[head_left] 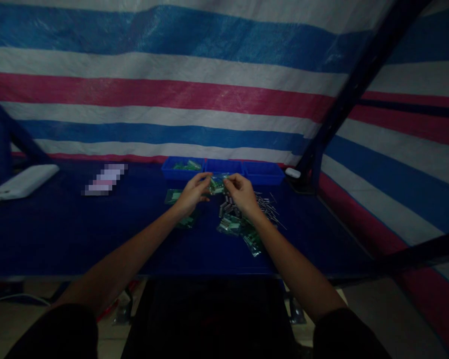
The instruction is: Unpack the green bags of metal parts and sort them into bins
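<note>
A small clear plastic bag with green and pale pieces inside is held up between my two hands, above the blue table. My left hand pinches its left edge, and my right hand grips the right edge between thumb and finger. Below my right hand lie filled plastic bags, loose grey cylinders and a scatter of thin metal pins. More clear bags with green contents rest under and beside my left hand, partly hidden by it.
Three blue bins stand in a row at the back; the left one holds green pieces. A white power bank-like box with a cable, a blurred-out flat item and a small white case lie on the table. Dark frame posts flank it.
</note>
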Motion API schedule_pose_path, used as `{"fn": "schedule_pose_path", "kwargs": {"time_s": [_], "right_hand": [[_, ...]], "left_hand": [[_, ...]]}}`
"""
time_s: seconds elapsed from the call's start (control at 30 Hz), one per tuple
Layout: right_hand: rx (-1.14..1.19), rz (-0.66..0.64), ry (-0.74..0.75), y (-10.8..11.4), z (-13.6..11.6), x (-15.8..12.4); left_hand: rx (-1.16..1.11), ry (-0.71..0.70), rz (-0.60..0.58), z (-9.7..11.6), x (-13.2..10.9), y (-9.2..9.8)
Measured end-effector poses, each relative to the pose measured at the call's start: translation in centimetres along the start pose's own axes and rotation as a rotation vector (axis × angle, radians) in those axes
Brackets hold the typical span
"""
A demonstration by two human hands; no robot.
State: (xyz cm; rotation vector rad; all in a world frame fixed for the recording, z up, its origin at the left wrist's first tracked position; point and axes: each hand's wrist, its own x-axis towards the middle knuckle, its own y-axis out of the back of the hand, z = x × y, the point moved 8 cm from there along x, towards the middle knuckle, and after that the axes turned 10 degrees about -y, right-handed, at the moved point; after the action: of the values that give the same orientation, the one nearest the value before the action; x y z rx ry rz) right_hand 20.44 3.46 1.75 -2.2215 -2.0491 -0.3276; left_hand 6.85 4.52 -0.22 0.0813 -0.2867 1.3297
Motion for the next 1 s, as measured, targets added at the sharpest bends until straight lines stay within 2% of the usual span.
{"fn": "schedule_pose_path", "kwargs": {"time_s": [0.17, 0.3, 0.4, 0.57, 0.8, 1.0], "right_hand": [[0.071, 0.009, -0.040, 0.0, 0.0, -0.2], [0.144, -0.042, -0.125, -0.2, 0.6, -0.2], [0.101, 0.000, -0.139, 0.3, 0.8, 0.0], [-0.005, 0.062, -0.109, 0.9, 0.6, 0.2], [0.008, 0.053, -0.202, 1.0, 1.4, 0.3], [-0.018, 0.053, -0.137, 0.7, 1.5, 0.4]], "left_hand": [[-0.079, 0.136, -0.016, -1.2, -0.3, -0.5], [-0.191, 0.117, 0.009, -1.1, 0.0, -0.4], [-0.246, 0.093, 0.019, -1.0, 0.1, -0.3], [-0.207, 0.051, 0.007, -0.9, 0.2, -0.3], [-0.127, 0.063, -0.042, -1.5, 0.0, -0.7], [-0.117, 0.077, -0.040, -1.3, -0.1, -0.8]]}}
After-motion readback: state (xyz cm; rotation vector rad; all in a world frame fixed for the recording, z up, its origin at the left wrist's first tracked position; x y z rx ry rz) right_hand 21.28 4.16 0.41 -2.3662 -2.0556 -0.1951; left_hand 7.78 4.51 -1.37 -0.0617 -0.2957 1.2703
